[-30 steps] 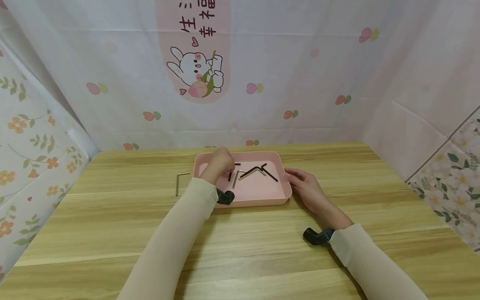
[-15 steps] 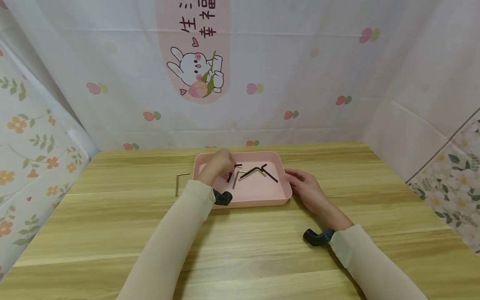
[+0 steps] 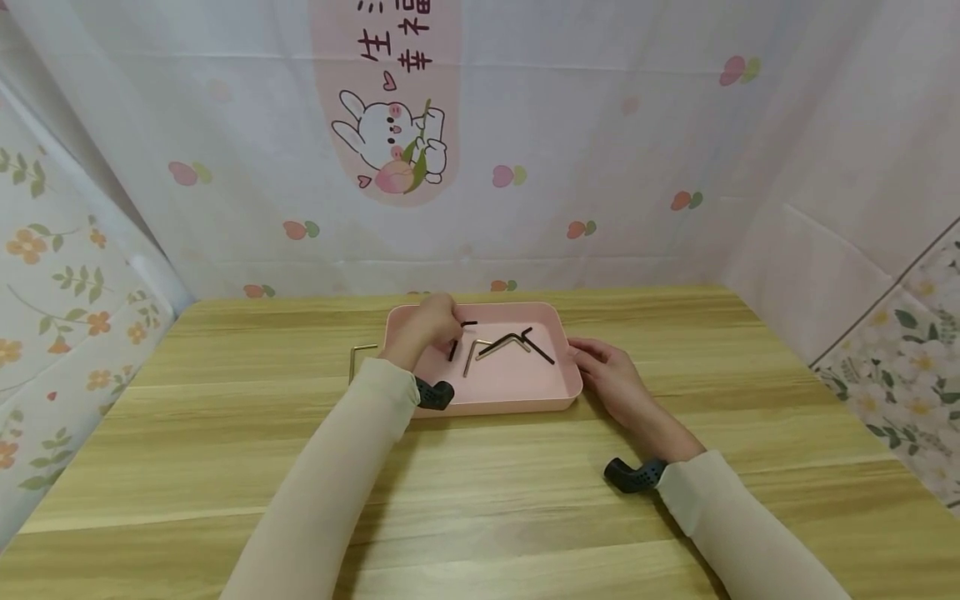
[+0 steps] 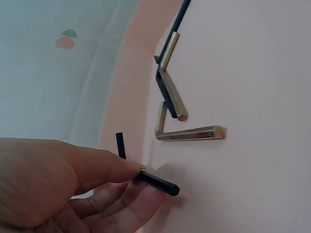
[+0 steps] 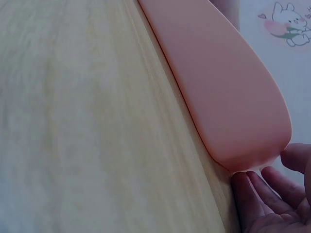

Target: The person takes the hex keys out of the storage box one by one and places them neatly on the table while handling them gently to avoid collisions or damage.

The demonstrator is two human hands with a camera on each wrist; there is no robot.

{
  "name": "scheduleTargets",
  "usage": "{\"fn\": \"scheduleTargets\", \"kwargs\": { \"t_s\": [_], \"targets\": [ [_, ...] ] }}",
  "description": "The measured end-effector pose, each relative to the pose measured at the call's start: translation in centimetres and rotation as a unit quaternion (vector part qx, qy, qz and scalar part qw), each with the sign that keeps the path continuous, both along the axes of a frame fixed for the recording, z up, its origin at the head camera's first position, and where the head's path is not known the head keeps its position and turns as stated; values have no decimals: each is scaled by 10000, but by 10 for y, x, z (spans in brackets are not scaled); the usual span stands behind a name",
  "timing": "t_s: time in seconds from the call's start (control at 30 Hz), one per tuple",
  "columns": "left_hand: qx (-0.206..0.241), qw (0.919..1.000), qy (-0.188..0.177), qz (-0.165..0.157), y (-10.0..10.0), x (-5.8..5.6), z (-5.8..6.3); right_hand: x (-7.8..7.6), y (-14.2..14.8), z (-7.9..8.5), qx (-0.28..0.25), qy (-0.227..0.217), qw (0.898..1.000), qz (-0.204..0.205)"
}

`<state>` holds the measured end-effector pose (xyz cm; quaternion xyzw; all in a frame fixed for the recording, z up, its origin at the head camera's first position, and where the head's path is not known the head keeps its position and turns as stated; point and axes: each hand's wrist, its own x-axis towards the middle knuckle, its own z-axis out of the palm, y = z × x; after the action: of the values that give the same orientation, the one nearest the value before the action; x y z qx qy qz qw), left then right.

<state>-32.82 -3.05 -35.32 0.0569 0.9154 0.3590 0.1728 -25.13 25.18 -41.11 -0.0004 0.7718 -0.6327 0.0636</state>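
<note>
My left hand (image 3: 433,327) pinches a black hex key (image 4: 160,183) between thumb and fingers, over the left part of a pink tray (image 3: 517,394). The key's short arm sticks out past the thumb. Beside it in the tray lies a brass-coloured hex key (image 4: 189,133). Farther right, another brass-coloured key (image 4: 174,94) overlaps a black one, and one more black hex key (image 3: 540,347) lies near the right wall. My right hand (image 3: 611,375) rests at the tray's right end, its fingertips against the outer wall and the thumb at the rim.
On the wooden table (image 3: 480,500), left of the tray, lies a brass-coloured hex key (image 3: 363,347), partly hidden by my left sleeve. A printed cloth (image 3: 525,217) hangs behind the table. Each wrist carries a dark camera mount.
My left hand has shifted slightly left with the black hex key, and its sleeve now covers part of the key on the table. My right hand stays at the tray.
</note>
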Motion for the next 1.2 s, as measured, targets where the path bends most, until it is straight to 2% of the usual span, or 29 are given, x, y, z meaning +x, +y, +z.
{"fn": "scheduleTargets", "kwargs": {
  "t_s": [0.3,0.5,0.67,0.83,1.1,1.2],
  "targets": [
    [638,9978,168,-46,-6,9,9,1,-1,1,19,-38,10000,-3],
    [1140,9928,360,-111,-14,20,11,2,-1,1,49,-53,10000,-14],
    [1285,9893,660,-220,-23,30,16,1,-1,1,10,-41,10000,45],
    [1532,9854,699,-270,-33,42,22,0,-1,1,11,-57,9999,87],
    [1774,9811,767,-91,-53,57,26,1,-1,1,6,-80,9999,150],
    [1901,9790,738,-35,-59,59,24,2,0,2,64,-58,9998,176]
  ]
}}
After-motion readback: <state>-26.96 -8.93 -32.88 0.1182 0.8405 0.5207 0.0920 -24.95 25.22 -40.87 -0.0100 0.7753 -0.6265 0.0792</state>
